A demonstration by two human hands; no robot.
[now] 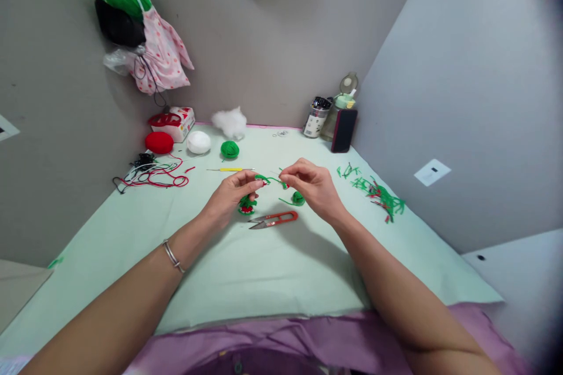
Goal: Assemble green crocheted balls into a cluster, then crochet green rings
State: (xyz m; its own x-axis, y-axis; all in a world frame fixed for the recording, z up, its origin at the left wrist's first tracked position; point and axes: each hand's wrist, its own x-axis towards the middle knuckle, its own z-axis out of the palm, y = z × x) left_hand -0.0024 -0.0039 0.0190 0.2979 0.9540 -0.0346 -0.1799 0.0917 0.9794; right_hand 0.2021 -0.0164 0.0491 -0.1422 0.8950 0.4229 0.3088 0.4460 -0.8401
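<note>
Over the pale green table, your left hand and right hand each pinch the green yarn strand, fingertips closed on it (red snips lie just below them). A green crochet piece sits under your left hand.

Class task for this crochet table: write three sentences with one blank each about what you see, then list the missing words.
1. The left hand and the right hand pinch a ____ strand of yarn between them.
2. Between the red yarn ball and the green yarn ball sits a ____ one.
3. The crochet hook has a ____ handle.
Missing words: green; white; yellow.
</note>
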